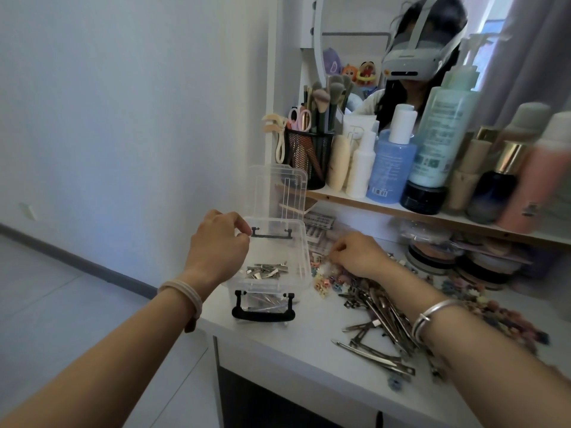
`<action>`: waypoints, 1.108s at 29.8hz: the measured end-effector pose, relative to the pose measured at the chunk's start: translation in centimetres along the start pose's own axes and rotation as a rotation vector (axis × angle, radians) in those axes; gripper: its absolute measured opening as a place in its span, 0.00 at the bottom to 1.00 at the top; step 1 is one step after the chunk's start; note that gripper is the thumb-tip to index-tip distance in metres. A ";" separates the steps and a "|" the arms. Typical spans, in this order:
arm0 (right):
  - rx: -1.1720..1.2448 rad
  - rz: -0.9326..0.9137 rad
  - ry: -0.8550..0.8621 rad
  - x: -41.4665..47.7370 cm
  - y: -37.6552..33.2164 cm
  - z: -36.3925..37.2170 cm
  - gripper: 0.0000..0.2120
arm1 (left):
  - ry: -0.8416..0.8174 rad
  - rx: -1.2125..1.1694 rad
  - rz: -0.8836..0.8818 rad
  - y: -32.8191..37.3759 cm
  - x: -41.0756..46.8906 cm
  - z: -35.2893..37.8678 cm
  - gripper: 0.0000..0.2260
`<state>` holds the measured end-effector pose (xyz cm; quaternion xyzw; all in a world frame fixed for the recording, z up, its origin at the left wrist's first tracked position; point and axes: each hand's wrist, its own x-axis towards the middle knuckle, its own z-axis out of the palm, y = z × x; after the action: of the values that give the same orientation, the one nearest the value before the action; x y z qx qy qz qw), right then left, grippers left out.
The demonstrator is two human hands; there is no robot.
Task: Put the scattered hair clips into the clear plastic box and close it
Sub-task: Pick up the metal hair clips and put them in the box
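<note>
The clear plastic box (304, 267) stands near the table's left edge with its lid (278, 186) swung upright. Several silver metal clips (267, 270) lie inside it. My left hand (216, 245) hovers over the box's left side, its fingers curled and pinching the far left rim beside a black latch. My right hand (355, 257) is just right of the box, fingers curled down and pinching into a heap of small coloured clips (324, 279). A pile of long silver clips (380, 319) lies under my right forearm. More coloured clips (500, 313) spread out to the right.
A black carry handle (262, 313) hangs on the box's near side. A wooden-edged shelf (355, 200) above carries bottles, a black mesh brush cup (309, 156) and a round mirror. Round compacts (432, 257) sit under the shelf. The white table's edge (213, 329) is just left of the box.
</note>
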<state>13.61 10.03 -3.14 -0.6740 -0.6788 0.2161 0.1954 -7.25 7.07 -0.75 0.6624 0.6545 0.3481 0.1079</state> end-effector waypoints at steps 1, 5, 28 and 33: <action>0.077 0.005 0.030 0.0 0.0 -0.4 0.06 | -0.006 0.000 0.003 0.1 -0.1 0.0 0.10; 0.482 -0.051 0.038 -1.2 -2.1 -2.5 0.05 | -0.008 0.005 -0.004 0.8 -0.4 0.4 0.10; -0.402 0.139 0.145 0.1 3.8 -2.2 0.13 | -0.004 -0.022 0.036 1.3 -0.1 1.4 0.09; -0.293 0.187 0.197 -0.1 3.4 -2.5 0.09 | -0.012 -0.023 0.037 1.5 -0.3 1.4 0.09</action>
<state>17.84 10.03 -2.97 -0.7733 -0.6150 0.0653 0.1399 -5.17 7.09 -0.96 0.6751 0.6375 0.3536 0.1130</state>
